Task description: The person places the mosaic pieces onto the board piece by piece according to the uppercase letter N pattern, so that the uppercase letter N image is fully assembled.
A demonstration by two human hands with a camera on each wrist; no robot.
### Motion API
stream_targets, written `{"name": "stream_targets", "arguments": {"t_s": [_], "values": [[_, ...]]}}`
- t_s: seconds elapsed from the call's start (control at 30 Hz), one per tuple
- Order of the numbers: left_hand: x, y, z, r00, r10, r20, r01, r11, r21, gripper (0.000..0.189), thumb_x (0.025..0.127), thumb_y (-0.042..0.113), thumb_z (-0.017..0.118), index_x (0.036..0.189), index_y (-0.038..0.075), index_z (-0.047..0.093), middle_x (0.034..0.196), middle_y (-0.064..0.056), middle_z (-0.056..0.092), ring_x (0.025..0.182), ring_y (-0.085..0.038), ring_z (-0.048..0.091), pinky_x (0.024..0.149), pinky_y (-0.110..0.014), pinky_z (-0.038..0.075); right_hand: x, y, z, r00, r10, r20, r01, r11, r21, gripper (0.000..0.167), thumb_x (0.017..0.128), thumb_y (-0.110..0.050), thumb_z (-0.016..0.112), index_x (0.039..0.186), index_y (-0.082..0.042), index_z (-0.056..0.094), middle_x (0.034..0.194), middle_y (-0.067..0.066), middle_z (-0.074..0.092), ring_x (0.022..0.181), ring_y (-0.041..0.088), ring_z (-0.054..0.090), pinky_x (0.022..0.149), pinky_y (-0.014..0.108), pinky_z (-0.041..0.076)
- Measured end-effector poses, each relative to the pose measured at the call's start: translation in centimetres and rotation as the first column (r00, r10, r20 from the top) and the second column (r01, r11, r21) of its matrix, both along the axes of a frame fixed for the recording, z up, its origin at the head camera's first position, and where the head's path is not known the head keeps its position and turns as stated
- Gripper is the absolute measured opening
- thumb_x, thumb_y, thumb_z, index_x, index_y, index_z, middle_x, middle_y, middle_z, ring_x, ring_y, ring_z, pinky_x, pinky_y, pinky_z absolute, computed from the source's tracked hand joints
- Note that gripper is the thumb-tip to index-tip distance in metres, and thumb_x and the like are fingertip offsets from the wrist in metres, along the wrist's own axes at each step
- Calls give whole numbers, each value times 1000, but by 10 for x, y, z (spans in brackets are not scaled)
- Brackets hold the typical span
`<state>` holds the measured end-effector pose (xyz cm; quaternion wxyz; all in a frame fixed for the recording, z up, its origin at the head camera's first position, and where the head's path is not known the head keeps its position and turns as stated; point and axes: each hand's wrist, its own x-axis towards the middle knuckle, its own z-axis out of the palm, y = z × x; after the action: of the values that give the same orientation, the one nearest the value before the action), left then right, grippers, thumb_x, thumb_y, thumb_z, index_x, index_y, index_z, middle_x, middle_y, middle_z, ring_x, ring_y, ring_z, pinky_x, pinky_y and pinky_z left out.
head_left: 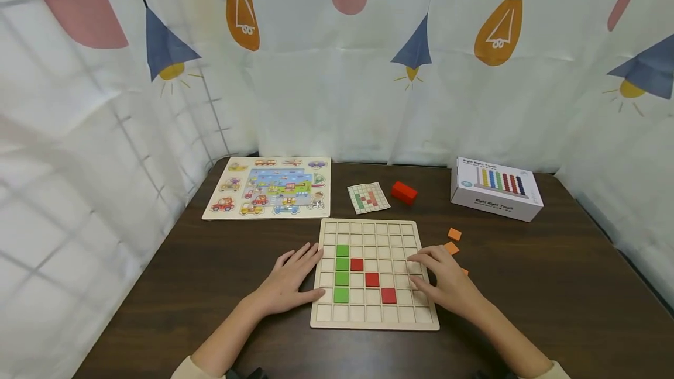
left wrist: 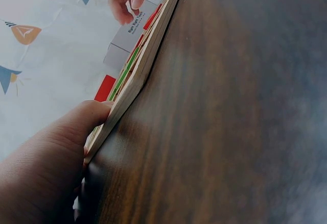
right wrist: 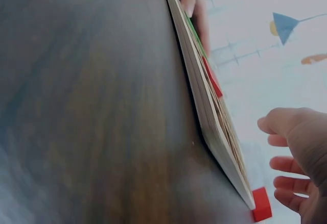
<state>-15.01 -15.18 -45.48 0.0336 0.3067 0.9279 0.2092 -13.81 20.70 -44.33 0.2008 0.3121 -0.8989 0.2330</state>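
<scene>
A wooden grid board [head_left: 368, 313] lies on the dark table. Several green tiles [head_left: 341, 278] form a column on its left side, and three red tiles [head_left: 372, 279] run diagonally down to the right. My left hand [head_left: 286, 286] rests at the board's left edge with fingers spread; its thumb [left wrist: 92, 113] touches the rim in the left wrist view. Over the right edge of the board hovers my right hand [head_left: 447, 282], thumb and fingers parted with nothing between them. Three orange tiles [head_left: 454, 234] lie right of the board, one partly hidden behind this hand.
Behind the board are a small pattern card [head_left: 369, 198] and a red block [head_left: 403, 192]. A picture puzzle board [head_left: 216, 189] lies at the back left, a white box [head_left: 497, 206] at the back right. A patterned curtain [head_left: 337, 104] hangs behind the table.
</scene>
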Motion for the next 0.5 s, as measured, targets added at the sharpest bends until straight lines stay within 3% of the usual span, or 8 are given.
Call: {"name": "stream_targets", "arguments": {"t_s": [0.5], "values": [[-3, 1, 0, 1000, 4, 14, -4, 1000, -16, 81, 86, 61, 45, 148, 15, 20, 152, -2, 15, 139, -20, 8, 103, -49, 9, -19, 36, -6, 988, -154, 25, 155, 987, -47, 48, 72, -15, 77, 116, -5, 60, 108, 12, 56, 98, 30, 43, 78, 47, 38]]}}
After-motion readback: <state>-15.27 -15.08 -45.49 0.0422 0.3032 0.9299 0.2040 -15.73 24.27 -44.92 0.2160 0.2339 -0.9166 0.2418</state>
